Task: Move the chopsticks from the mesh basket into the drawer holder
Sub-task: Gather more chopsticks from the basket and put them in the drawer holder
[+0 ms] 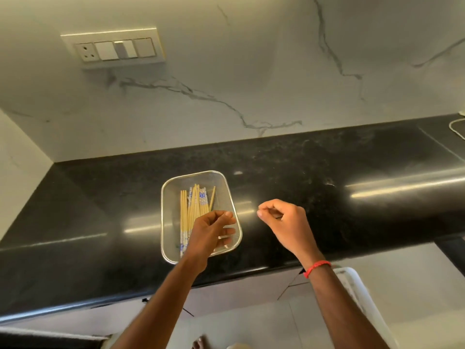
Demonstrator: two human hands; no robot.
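While the mesh basket (166, 197) stands on the black countertop (327, 172), close to its near edge and left of centre, the chopsticks (193, 205) lie inside it in a loose bundle running near to far, some plain wood and some with blue-and-white patterned ends. The left hand (208, 233) is positioned over the near right part of the basket, palm down, fingers loosely spread and relaxed above the bundle; it grasps nothing, and contact with the chopsticks cannot be confirmed. The right hand (284, 220) hovers over the countertop just to the right of the basket, apart from it, with its fingers loosely curled inward and nothing held in them. A red band (317, 267) encircles the right wrist. A white rimmed object (352, 280) shows below the counter edge at the near right, partly hidden by the right forearm. On the veined marble wall (251, 71) behind the counter, a switch panel (114, 49) is mounted at the far left. A pale cable (455, 127) lies at the far right edge of the countertop.
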